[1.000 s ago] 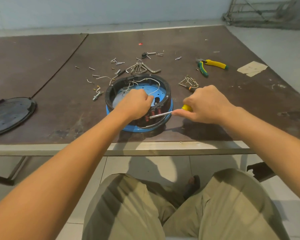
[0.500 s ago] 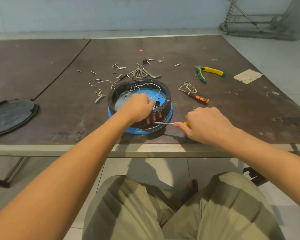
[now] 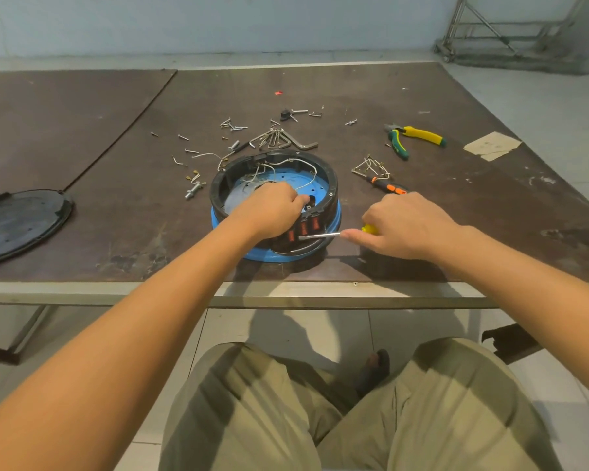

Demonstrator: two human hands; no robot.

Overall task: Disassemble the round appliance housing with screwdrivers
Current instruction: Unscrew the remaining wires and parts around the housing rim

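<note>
I look down on a wide table (image 3: 490, 232) whose dark brown board is scuffed and stained near its front edge. A second board (image 3: 48, 113) lies beside it on the left, with a thin seam running between the two. A grey metal rim (image 3: 82, 294) edges the near side. Across the far side of the room runs a pale blue-grey wall (image 3: 218, 22). A bare metal rack (image 3: 483, 35) stands at the far right on the light tiled floor (image 3: 565, 107). Soft light throws faint shadows on the tiles beneath the table.
</note>
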